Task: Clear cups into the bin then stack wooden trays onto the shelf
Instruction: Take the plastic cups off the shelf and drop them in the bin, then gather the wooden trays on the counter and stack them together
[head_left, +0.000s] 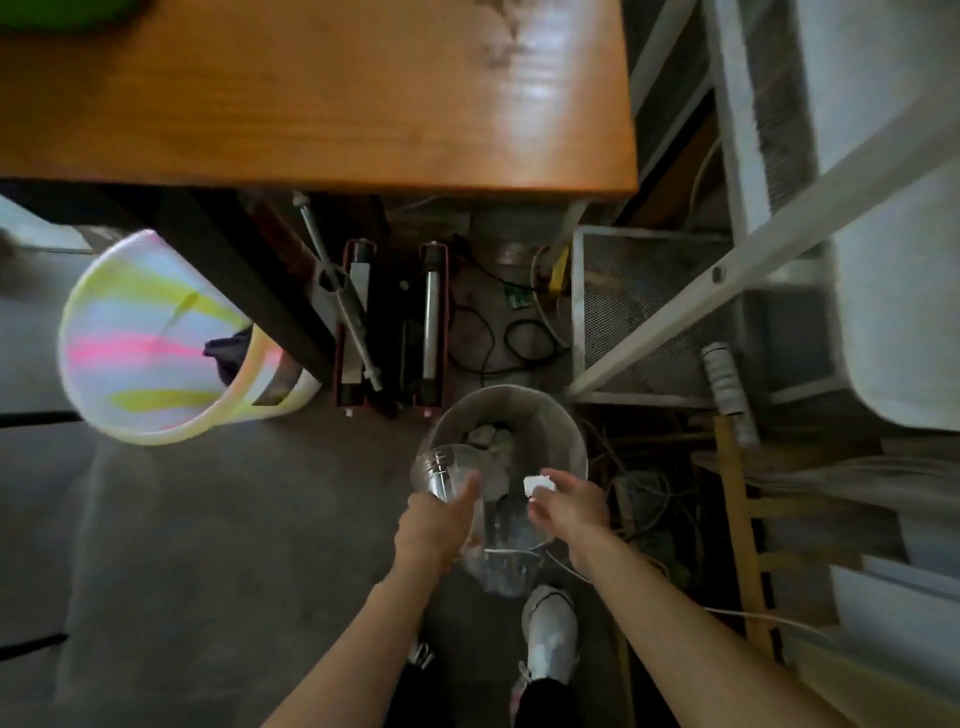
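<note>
A round grey bin (561, 421) stands on the floor below me, with crumpled rubbish inside it. My left hand (434, 525) grips a clear plastic cup (441, 470) and holds it tilted over the bin's left rim. My right hand (569, 504) hovers over the bin's right side and pinches a small white scrap (537, 486) at its fingertips. A wooden table (322, 88) fills the top of the view. No wooden trays are visible.
A striped pastel basket (145, 343) lies by the dark table leg at the left. Red-framed gear and cables sit under the table. White metal shelving (649, 312) and a yellow ladder (737, 525) crowd the right. My white shoe (550, 634) is just behind the bin.
</note>
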